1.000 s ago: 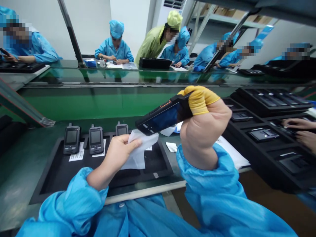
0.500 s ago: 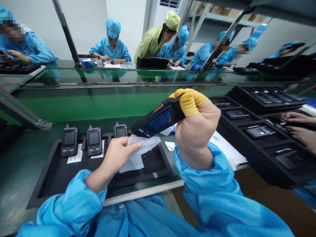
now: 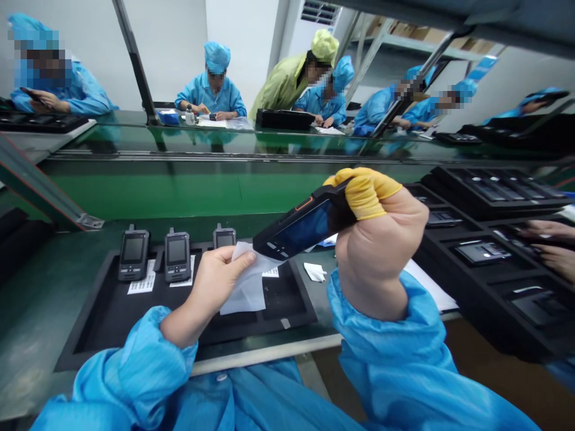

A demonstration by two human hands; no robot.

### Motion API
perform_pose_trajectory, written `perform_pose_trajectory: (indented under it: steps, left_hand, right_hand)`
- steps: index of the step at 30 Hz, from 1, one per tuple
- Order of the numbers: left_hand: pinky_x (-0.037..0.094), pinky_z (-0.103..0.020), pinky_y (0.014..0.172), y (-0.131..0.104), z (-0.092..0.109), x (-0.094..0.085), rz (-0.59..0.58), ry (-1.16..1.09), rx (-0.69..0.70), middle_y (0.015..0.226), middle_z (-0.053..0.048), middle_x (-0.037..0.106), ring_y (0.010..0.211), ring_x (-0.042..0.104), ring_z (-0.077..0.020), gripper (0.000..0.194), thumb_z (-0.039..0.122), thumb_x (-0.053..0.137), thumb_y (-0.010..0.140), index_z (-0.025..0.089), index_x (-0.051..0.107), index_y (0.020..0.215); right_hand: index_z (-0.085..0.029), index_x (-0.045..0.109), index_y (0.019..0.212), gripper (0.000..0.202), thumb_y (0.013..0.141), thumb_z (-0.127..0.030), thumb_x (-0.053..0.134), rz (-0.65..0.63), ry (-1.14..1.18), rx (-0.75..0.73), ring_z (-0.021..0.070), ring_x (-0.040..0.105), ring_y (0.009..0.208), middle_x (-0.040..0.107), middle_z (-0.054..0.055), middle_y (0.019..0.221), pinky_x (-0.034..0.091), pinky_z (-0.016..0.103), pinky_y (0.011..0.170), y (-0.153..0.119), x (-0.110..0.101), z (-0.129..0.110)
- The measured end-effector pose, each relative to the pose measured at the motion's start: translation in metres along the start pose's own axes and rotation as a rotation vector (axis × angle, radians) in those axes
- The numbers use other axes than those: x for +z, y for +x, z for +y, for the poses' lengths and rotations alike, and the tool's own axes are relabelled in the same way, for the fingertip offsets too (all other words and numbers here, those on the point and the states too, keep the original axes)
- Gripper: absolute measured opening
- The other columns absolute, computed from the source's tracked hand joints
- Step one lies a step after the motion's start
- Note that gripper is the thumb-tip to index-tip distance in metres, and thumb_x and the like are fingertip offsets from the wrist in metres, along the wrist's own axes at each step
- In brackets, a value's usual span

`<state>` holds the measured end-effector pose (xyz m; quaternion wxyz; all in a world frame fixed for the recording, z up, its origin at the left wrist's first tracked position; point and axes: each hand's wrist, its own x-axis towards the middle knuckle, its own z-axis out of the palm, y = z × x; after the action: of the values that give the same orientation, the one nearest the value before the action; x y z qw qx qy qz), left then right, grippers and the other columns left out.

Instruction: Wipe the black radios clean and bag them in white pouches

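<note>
A dark phone (image 3: 305,226) is held up by the right hand (image 3: 384,224), its fingers closed around the upper end (yellow covers (image 3: 369,193) are worn on them). A thin white sheet (image 3: 248,288) is pinched between thumb and fingers of the left hand (image 3: 220,274) at the phone's lower end; how firmly it is pressed there cannot be told. Wiping seems to be the step in hand, and for the next move a steady grip and a smooth sheet would be called for. The phone is held between the two hands, above the black tray (image 3: 105,323) on the worktop (image 3: 36,287). Its long axis is slanted, the button end pointed down to the left, the screen turned toward the person, the orange side button (image 3: 304,204) uppermost.
</note>
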<state>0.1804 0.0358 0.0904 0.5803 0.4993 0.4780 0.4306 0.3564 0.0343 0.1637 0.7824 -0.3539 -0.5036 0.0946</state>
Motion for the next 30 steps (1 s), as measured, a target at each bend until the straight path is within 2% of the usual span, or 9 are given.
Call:
perform_pose_trajectory:
  steps: [7,10,14,17,22,25,27,30]
  left_hand:
    - [0.041,-0.023,0.050,-0.001,0.004,0.001,0.016,-0.090,-0.031,0.058,-0.001,0.065,0.053,0.054,-0.0126,0.037,0.044,0.083,0.044,0.015,0.069,0.060]
    - [0.043,-0.024,0.051,-0.002,0.004,0.003,0.005,-0.091,-0.046,0.059,-0.003,0.066,0.054,0.055,-0.0139,0.042,0.049,0.084,0.041,0.014,0.070,0.060]
    - [0.039,-0.023,0.049,-0.001,-0.002,0.004,-0.041,-0.086,-0.020,0.055,-0.002,0.063,0.051,0.051,-0.0122,0.048,0.060,0.079,0.048,0.014,0.068,0.056]
    - [0.042,-0.024,0.053,0.001,-0.007,0.002,-0.065,-0.116,0.034,0.058,-0.002,0.064,0.055,0.053,-0.0130,0.047,0.060,0.077,0.055,0.014,0.070,0.060]
    - [0.041,-0.023,0.054,-0.001,-0.008,-0.001,-0.046,-0.115,0.075,0.056,-0.001,0.061,0.055,0.051,-0.0122,0.047,0.061,0.075,0.059,0.015,0.068,0.059]
    - [0.039,-0.023,0.054,-0.003,-0.006,-0.001,-0.059,-0.065,0.112,0.058,-0.001,0.061,0.056,0.050,-0.0118,0.044,0.059,0.073,0.062,0.015,0.069,0.061]
    - [0.036,-0.022,0.052,-0.003,-0.004,-0.001,-0.055,-0.027,0.125,0.057,0.000,0.059,0.054,0.048,-0.0108,0.042,0.057,0.073,0.063,0.015,0.068,0.060]
    - [0.034,-0.022,0.048,-0.002,-0.002,0.000,-0.016,-0.034,0.066,0.053,0.001,0.057,0.051,0.046,-0.0102,0.045,0.058,0.076,0.056,0.014,0.067,0.056]
  right_hand:
    - [-0.030,0.071,0.080,0.016,0.076,-0.046,0.072,0.002,-0.019,-0.028,0.0141,0.067,0.072,0.069,-0.006,0.075,0.060,0.036,0.076,0.001,0.000,-0.002]
    - [-0.031,0.072,0.080,0.016,0.075,-0.046,0.072,0.017,0.014,-0.046,0.0135,0.067,0.074,0.069,-0.006,0.076,0.059,0.035,0.076,0.000,0.005,0.000]
    - [-0.030,0.073,0.079,0.018,0.072,-0.047,0.074,0.075,0.089,-0.030,0.0123,0.067,0.072,0.070,-0.005,0.076,0.059,0.031,0.070,-0.003,0.014,0.000]
    - [-0.029,0.073,0.079,0.021,0.070,-0.048,0.076,0.081,0.091,-0.005,0.0126,0.066,0.071,0.071,-0.005,0.076,0.059,0.030,0.068,-0.005,0.017,0.001]
    - [-0.026,0.073,0.079,0.023,0.072,-0.048,0.075,-0.007,0.000,0.025,0.0137,0.066,0.071,0.071,-0.003,0.075,0.058,0.032,0.070,-0.004,0.009,0.001]
    - [-0.027,0.073,0.081,0.021,0.075,-0.046,0.073,-0.053,-0.062,-0.005,0.0144,0.066,0.072,0.071,-0.003,0.077,0.058,0.035,0.073,-0.002,0.006,-0.001]
    - [-0.028,0.073,0.082,0.016,0.076,-0.043,0.072,-0.041,-0.061,-0.052,0.0145,0.066,0.074,0.071,-0.003,0.079,0.058,0.035,0.076,-0.001,0.006,-0.004]
    - [-0.030,0.073,0.082,0.012,0.077,-0.040,0.072,0.000,-0.008,-0.085,0.0142,0.067,0.076,0.070,-0.005,0.078,0.058,0.035,0.079,0.002,0.007,-0.008]
